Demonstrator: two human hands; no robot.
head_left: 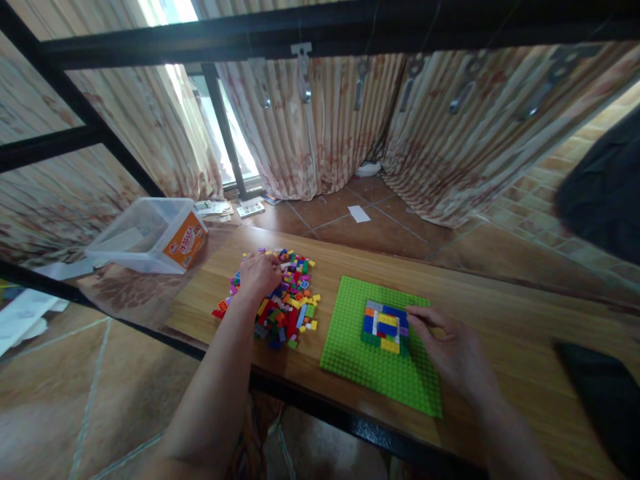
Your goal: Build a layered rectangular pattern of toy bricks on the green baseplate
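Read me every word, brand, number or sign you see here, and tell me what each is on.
Orange label on the clear plastic box: white lettering, too blurred to quote reliably.
White card on the floor: dark print, too small to read.
Loose bricks and green board: no readable words.
So nothing here can be quoted with certainty.

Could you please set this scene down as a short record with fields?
Left hand: over a heap of loose multicoloured plastic bricks
Right hand: at the right edge of a low multicoloured brick build
Build's base: flat green studded baseplate
Surface: long brown wooden table
Left of heap: clear plastic box with an orange label
Brick in either hand: cannot tell
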